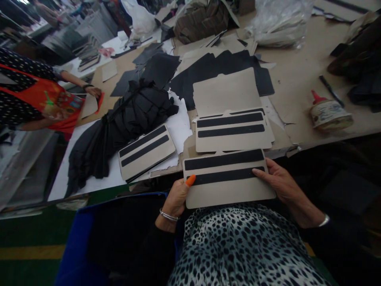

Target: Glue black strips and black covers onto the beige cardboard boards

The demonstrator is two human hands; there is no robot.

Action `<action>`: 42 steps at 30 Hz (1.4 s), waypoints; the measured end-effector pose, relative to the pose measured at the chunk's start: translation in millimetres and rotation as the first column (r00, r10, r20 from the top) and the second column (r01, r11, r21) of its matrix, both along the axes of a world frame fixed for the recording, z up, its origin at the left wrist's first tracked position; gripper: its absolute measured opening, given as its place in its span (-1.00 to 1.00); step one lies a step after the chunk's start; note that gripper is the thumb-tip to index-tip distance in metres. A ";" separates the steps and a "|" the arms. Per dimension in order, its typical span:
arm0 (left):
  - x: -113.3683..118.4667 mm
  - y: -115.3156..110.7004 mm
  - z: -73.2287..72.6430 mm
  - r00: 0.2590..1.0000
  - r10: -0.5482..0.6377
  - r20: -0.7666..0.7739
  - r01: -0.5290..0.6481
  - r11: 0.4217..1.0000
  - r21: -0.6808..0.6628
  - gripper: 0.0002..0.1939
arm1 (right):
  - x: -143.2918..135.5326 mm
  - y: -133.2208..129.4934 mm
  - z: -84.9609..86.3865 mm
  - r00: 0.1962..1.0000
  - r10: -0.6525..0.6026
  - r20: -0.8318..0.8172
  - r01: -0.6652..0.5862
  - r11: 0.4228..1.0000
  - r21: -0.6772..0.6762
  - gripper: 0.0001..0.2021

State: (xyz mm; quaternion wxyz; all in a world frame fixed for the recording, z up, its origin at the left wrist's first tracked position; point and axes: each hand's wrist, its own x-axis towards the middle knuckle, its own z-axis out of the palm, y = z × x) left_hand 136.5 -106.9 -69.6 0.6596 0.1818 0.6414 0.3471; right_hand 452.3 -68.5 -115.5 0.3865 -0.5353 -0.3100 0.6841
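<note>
Two hands clamp one panel (226, 194) at the worktop's (309, 71) near edge, beside a striped stack (232, 142): left hand (176, 196) and right hand (281, 182) grip opposite ends. It appears a holding step; any shift calls for even support.

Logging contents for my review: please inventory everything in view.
Held panel: one, beige, black-striped, both hands
Striped panels: several, beige and black, table edge
Smaller-looking stack: one, beige and black, left
Plain panel: one, beige, centre
Tied bundle: one, black, left
Sheets: several, black, mid-table
Brown bundle: one, far side
Plastic bag: one, clear, far side
Red-nozzled container: one, whitish, right
Table: one, brown, ahead
Bin: one, blue, lower left
Co-worker: one, orange apron, left
Background: blurred, uncountable
Left hand: one, orange thumb cover
Right hand: one, silver bracelet
</note>
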 end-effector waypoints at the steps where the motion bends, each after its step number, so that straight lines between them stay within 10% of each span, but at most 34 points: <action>1: 0.1 0.4 0.2 1.000 0.003 0.000 -0.003 1.000 -0.002 -0.40 | -0.3 -0.1 -0.5 1.000 0.004 -0.006 -0.004 1.000 -0.003 -0.45; 42: -2.5 17.0 -2.3 1.000 0.005 0.030 -0.005 1.000 -0.017 -0.44 | -6.5 7.8 5.0 0.997 -0.050 -0.059 0.055 0.995 0.086 -0.53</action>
